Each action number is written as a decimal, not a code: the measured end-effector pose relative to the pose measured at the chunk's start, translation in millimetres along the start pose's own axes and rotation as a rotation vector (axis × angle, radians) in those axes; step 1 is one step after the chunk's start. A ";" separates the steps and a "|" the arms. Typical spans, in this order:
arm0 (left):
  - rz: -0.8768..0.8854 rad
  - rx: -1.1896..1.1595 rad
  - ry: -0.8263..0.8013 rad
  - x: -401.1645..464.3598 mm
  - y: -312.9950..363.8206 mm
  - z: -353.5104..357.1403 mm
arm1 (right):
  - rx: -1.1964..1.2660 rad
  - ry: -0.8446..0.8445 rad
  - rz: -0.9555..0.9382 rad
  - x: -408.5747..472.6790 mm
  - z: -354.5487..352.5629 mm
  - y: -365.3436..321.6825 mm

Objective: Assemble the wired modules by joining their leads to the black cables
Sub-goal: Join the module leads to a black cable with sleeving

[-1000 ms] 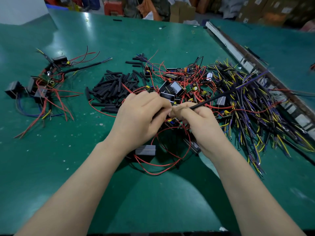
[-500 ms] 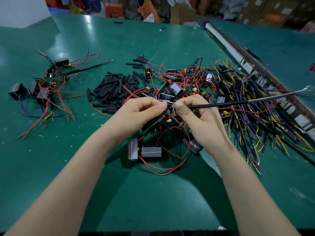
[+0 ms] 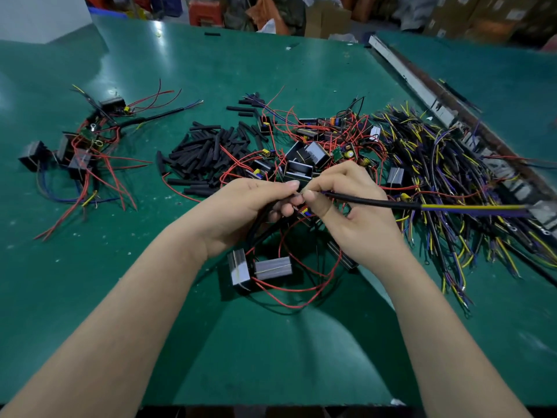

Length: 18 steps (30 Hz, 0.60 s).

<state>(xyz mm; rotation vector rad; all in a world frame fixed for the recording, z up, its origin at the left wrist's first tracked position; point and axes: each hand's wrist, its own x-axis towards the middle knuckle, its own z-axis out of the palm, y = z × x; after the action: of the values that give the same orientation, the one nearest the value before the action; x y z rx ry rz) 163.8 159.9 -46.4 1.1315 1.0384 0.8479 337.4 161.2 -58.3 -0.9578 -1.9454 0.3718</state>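
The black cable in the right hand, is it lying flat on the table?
No. The right hand pinches one end of the black cable, which juts out to the right above the wire pile.

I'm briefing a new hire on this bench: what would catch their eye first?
First, the two hands at the centre: the left hand and right hand meet fingertip to fingertip, the right pinching a black cable that runs off to the right. Next, the big tangle of black, yellow and purple cables at right, and the heap of black sleeve pieces behind the left hand.
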 end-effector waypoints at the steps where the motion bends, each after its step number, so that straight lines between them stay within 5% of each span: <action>1: 0.010 0.022 0.005 0.7 -1.3 -0.6 | -0.019 0.005 -0.017 -0.2 0.1 1.0; 11: 0.306 0.231 0.104 -1.9 1.4 -1.5 | -0.020 0.028 -0.014 -0.1 2.8 2.3; 18: 0.169 0.075 -0.007 -5.2 3.3 -3.2 | 0.113 0.038 -0.008 1.3 -1.1 -0.9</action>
<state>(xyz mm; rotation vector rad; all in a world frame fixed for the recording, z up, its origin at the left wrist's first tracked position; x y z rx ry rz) 159.1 156.8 -42.4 1.2986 0.9848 0.9439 337.6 161.6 -56.4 -0.8781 -1.8728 0.4510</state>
